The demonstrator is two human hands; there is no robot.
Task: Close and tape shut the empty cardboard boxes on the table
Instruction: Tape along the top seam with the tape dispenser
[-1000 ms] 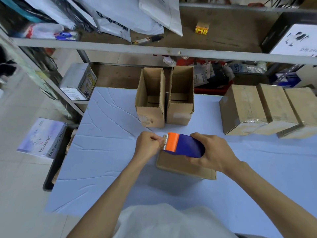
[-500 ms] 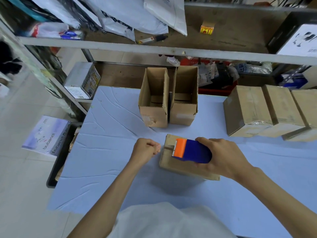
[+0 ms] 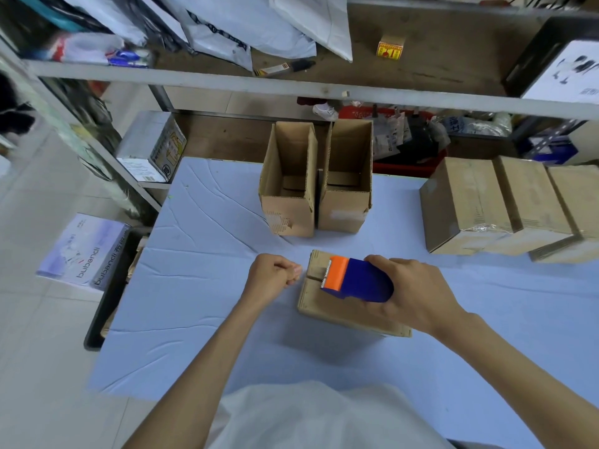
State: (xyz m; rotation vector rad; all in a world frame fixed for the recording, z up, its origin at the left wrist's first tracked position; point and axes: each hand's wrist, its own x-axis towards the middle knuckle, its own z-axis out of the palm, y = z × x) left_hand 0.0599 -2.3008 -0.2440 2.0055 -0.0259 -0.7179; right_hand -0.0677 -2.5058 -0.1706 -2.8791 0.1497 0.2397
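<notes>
Taping step now: right grip (image 3: pixel 418 293) clamped round the tape dispenser (image 3: pixel 356 281) atop the closed box (image 3: pixel 340 314) mid-table (image 3: pixel 201 286), left grip (image 3: pixel 272 275) curled beside its end, tape unclear, and next likely a steady pull along the seam.

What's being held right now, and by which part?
The right hand grips the tape dispenser around its blue body, behind the orange cutter end. The left hand is curled beside the box; whether it pinches anything cannot be told.
</notes>
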